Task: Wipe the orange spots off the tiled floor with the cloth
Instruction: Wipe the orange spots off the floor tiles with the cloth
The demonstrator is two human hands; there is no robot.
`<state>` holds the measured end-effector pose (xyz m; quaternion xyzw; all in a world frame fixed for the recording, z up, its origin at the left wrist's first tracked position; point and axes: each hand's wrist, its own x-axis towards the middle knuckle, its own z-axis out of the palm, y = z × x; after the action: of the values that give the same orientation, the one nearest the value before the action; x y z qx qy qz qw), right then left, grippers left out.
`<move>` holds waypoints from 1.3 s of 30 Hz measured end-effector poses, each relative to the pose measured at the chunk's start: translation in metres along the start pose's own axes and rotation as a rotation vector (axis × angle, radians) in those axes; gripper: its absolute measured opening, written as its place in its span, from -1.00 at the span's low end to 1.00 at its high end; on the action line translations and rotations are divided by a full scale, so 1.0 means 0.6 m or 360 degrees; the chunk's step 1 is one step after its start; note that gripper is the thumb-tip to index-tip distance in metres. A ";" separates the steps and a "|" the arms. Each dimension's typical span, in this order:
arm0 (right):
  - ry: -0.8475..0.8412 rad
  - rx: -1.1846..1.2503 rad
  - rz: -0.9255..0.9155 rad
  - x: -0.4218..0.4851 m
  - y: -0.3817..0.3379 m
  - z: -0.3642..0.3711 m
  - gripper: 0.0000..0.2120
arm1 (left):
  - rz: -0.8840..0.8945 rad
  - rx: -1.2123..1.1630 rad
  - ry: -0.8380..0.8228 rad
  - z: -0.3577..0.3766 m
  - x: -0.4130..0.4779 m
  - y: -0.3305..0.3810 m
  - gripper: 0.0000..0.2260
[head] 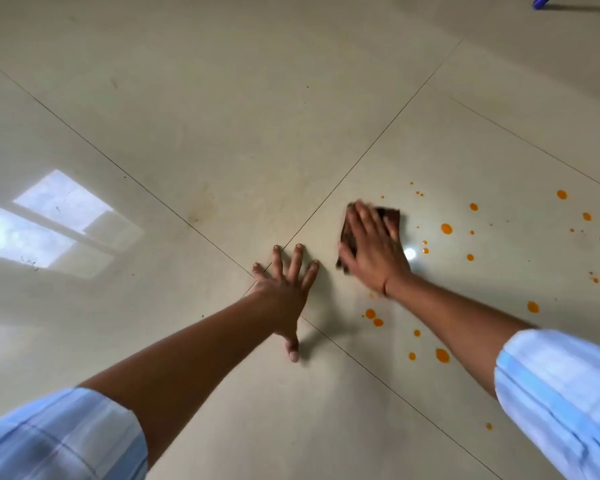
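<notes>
A dark brown cloth [392, 216] lies flat on the glossy beige tiled floor [243, 133], pressed down under my right hand [371, 251]; the hand looks blurred. Several orange spots [446, 229] dot the tile to the right of the cloth, and more orange spots [442, 355] lie nearer to me, below my right forearm. My left hand [284, 292] rests flat on the floor with fingers spread, just left of the cloth, over the crossing of the tile joints. It holds nothing.
Dark grout lines [378, 140] cross under my left hand. A window's reflection [49, 223] shines on the floor at the left. A blue object [541, 1] pokes in at the top right corner.
</notes>
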<state>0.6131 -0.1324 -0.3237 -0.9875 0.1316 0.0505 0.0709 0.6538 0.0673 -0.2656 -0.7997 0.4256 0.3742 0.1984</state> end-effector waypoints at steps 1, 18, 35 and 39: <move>-0.0025 -0.0005 0.0135 0.045 0.010 -0.010 -0.33 | -0.0038 -0.0022 0.0001 0.006 0.006 0.007 0.40; 0.0115 0.0045 0.0398 -0.073 -0.001 0.008 -0.26 | -0.0137 -0.0101 -0.0022 0.007 0.019 0.018 0.44; 0.0070 0.0010 0.0218 -0.341 0.035 0.038 -0.28 | 0.0222 -0.0100 0.0387 -0.024 0.033 0.099 0.39; 0.0139 0.0029 0.0811 -0.236 0.105 0.022 -0.25 | 0.0207 -0.0097 0.0289 -0.044 0.067 0.151 0.39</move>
<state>0.4595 -0.1550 -0.3277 -0.9230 0.3796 0.0228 0.0591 0.6045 -0.0217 -0.2792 -0.8066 0.4813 0.3250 0.1099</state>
